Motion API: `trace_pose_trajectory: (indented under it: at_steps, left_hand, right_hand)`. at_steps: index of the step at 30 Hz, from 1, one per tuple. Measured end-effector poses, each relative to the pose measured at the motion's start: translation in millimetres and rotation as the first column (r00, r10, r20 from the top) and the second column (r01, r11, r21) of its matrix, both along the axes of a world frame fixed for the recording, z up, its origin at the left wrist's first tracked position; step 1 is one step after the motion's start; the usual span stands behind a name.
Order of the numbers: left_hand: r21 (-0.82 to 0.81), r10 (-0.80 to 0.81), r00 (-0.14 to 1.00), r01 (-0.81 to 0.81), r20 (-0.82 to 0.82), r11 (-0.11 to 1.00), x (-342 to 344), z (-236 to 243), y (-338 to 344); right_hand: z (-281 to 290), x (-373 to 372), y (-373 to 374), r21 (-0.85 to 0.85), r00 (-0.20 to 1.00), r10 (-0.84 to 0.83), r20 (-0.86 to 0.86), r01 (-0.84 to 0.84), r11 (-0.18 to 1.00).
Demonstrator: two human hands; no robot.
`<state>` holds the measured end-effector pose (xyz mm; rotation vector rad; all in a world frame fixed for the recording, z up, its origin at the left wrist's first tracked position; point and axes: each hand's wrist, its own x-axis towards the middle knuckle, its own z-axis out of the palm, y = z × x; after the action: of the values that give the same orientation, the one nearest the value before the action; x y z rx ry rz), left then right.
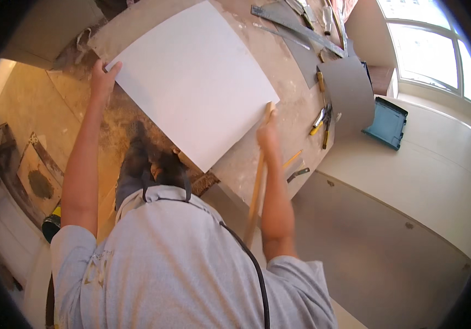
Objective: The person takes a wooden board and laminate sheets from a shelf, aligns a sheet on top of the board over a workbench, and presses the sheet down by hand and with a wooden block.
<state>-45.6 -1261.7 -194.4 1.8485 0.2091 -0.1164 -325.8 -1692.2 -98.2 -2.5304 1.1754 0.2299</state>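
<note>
A large white sheet (191, 82), flat and roughly square, lies across the worktable with its near corner over the table's front edge. At its left corner my left hand (101, 79) is closed on the edge, the thumb on top. My right hand (269, 137) is wrapped round a long thin wooden strip (256, 197) close to the sheet's right corner. The strip's far tip shows above my fist and touches or overlaps the sheet's edge; I cannot tell which. Its other end runs back under my right forearm toward my body.
On the dusty worktable (279, 66) lie a metal ruler (301, 30), a dark grey curved sheet (347, 93), a utility knife (318, 118), a pencil (293, 159) and several other hand tools. A teal plastic tray (387, 123) sits on the pale surface at right, below a window.
</note>
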Motion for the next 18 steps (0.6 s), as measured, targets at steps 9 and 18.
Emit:
trace_pose_trajectory:
  at_steps: [9, 18]
  left_hand:
    - [0.166, 0.009, 0.997, -0.021, 0.073, 0.986, -10.1, -0.2, 12.7]
    - [0.114, -0.026, 0.999, 0.024, 0.022, 0.993, -2.4, 0.7, -2.3]
  right_hand:
    - [28.9, -48.5, 105.2, 0.143, 0.986, 0.164, -0.029, -0.158, 0.977]
    - [57.6, 16.9, 50.9, 0.110, 0.972, 0.033, -0.233, -0.008, 0.994]
